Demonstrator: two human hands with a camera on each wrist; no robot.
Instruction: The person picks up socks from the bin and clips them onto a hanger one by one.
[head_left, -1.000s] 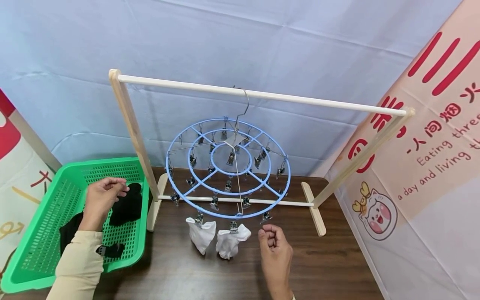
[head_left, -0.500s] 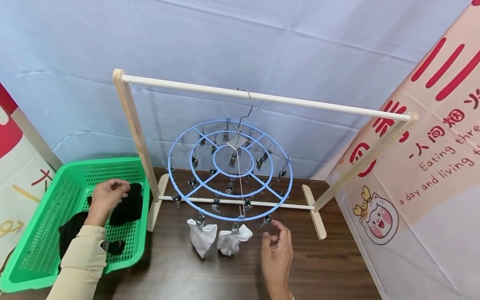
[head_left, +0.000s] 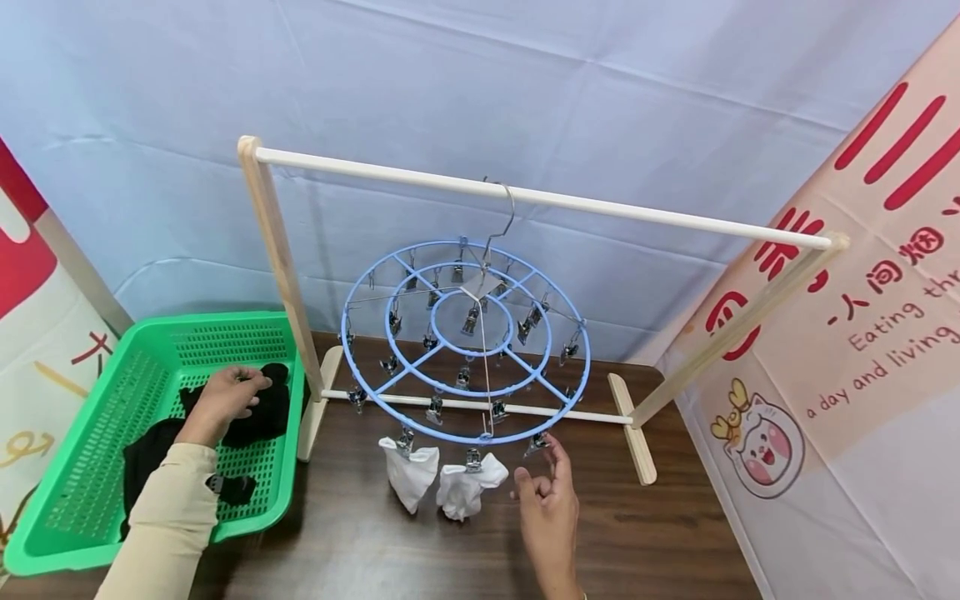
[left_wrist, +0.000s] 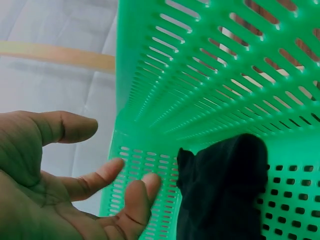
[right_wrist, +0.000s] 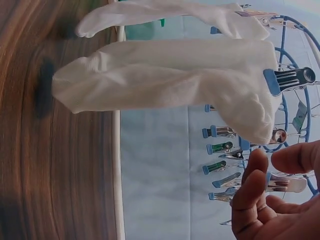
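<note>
My left hand [head_left: 223, 400] is over the green basket [head_left: 287, 467], its fingers loosely bent and holding nothing. Below and beside it lie black cloth pieces [head_left: 258, 421], one of which, a folded black cloth [left_wrist: 225, 185], is just past the fingertips in the left wrist view. My right hand [head_left: 550, 517] has its fingertips at a metal clip [head_left: 537, 443] on the front right of the round blue hanger [head_left: 441, 431]. Left of that clip, two white socks [head_left: 412, 477] hang from neighbouring clips. The nearer white sock [right_wrist: 170, 75] stretches down toward the table in the right wrist view.
The hanger hooks over the white bar [head_left: 390, 177] of a wooden stand, with many bare clips around its rings. The stand's feet [head_left: 632, 429] rest on the brown table [head_left: 360, 542]. Pale cloth [head_left: 420, 92] hangs behind, and a printed panel [head_left: 862, 350] is at the right.
My right hand has moved up to the front right clip, its index finger extending toward it. My left hand has lowered slightly over the basket. The head view has shifted a little.
</note>
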